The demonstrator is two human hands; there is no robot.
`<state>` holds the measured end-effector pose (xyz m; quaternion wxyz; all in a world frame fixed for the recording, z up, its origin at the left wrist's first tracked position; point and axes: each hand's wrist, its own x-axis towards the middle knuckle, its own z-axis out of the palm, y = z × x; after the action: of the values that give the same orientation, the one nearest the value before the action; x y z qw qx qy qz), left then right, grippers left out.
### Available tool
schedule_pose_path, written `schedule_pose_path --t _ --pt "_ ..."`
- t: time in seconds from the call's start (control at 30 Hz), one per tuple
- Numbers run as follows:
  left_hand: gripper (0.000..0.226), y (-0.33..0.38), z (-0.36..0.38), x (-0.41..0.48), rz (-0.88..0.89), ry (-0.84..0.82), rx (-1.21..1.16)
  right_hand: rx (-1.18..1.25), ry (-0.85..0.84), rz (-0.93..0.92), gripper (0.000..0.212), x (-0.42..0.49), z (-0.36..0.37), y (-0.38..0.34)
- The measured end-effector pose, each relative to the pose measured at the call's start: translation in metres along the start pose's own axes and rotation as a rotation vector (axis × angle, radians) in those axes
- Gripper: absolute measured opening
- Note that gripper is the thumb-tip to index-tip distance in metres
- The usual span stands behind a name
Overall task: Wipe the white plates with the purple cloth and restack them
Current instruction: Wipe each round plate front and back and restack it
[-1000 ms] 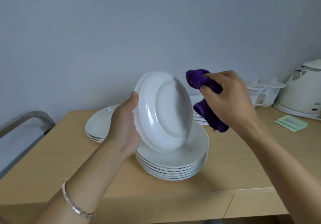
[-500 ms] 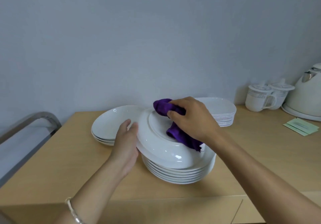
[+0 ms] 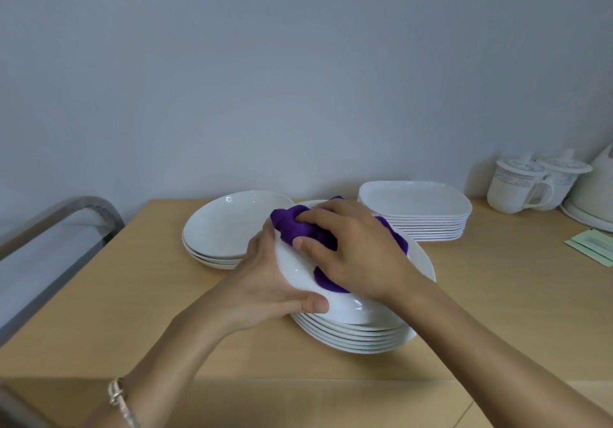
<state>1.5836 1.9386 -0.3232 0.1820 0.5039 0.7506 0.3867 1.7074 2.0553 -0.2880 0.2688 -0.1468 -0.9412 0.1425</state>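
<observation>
Left hand (image 3: 265, 281) grips the top plate (image 3: 298, 275) by its rim on the stack (image 3: 358, 338); right hand (image 3: 355, 255), fingers clenched, presses the cloth (image 3: 298, 225) onto it.

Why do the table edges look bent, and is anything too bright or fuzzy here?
Head view: wide-angle lens bows the table edge; light is soft and even, small glints on the held plate; hands and purple cloth look slightly soft.

Plates (image 3: 335, 331) white; cloth (image 3: 298, 225) deep purple; surface (image 3: 132, 311) light wood; wall (image 3: 298, 62) pale grey-blue; cups (image 3: 517, 188) white, grey patterned band; packets (image 3: 593, 248) pale green.
</observation>
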Motion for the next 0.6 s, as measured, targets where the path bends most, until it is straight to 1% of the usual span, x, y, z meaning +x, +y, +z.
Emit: schedule_pose_path --t 0.03,0.1,0.17,0.27,0.33,0.43,0.47,0.53,0.57,0.6 --pt "0.128 -0.001 0.0 -0.001 0.015 0.0 0.008 0.006 -0.017 -0.012 0.041 0.004 0.001 0.001" --pt "0.117 -0.002 0.0 -0.005 -0.049 0.001 0.015 0.017 -0.029 0.01 0.034 0.014 0.001 0.01" --pt "0.108 -0.001 0.001 -0.009 -0.107 0.013 0.017 -0.036 0.002 0.093 0.033 0.022 -0.002 0.025" --pt "0.098 -0.002 0.005 -0.009 -0.082 0.051 -0.027 -0.122 0.037 0.231 0.032 0.022 -0.011 0.046" --pt "0.096 -0.001 0.005 -0.009 -0.059 0.064 -0.037 -0.096 -0.008 0.213 0.03 0.009 -0.018 0.048" --pt "0.094 0.001 0.005 -0.007 -0.064 0.064 -0.035 0.029 -0.035 0.052 0.025 -0.014 -0.02 0.031" --pt "0.098 0.001 0.005 -0.007 -0.069 0.061 -0.018 0.069 -0.037 0.012 0.024 -0.016 -0.018 0.024" --pt "0.11 0.002 0.005 -0.006 -0.075 0.069 -0.008 0.105 -0.058 0.004 0.021 -0.008 -0.013 0.019" --pt "0.108 0.002 0.005 -0.007 -0.077 0.069 -0.002 0.098 -0.058 0.027 0.022 -0.001 -0.011 0.021" --pt "0.099 0.005 0.004 -0.009 -0.08 0.063 0.0 0.074 -0.041 0.067 0.024 0.008 -0.009 0.026"
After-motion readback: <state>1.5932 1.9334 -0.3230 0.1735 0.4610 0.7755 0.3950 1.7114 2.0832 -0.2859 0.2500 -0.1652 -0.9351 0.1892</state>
